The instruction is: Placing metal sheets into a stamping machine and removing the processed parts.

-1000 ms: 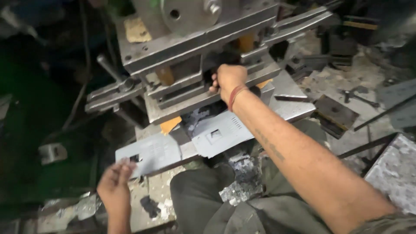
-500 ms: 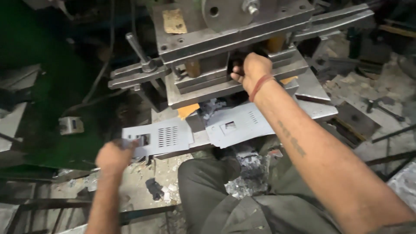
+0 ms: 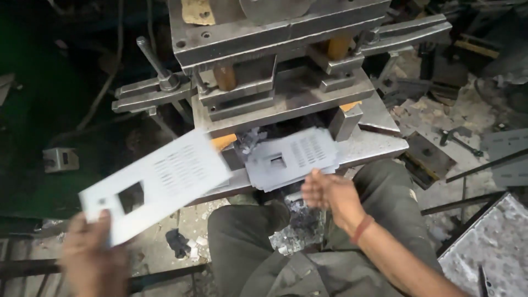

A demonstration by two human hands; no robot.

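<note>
Head view showed the left hand (image 3: 93, 256) gripping a punched metal sheet (image 3: 157, 184) by its lower corner, lifted clear of the press (image 3: 286, 71), while the right hand (image 3: 330, 192), fingers loosely curled, touched the stack of sheets (image 3: 291, 159) on the press bed. The sheet looked thin, light and stiff, with probably sharp edges, so a pinch at a plain corner away from the cut-outs seemed safest.

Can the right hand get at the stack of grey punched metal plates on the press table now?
Probably yes. The right hand is open, just beside the near edge of the stack of grey punched metal plates, and nothing lies between them. The left hand holds another plate off to the side.
</note>
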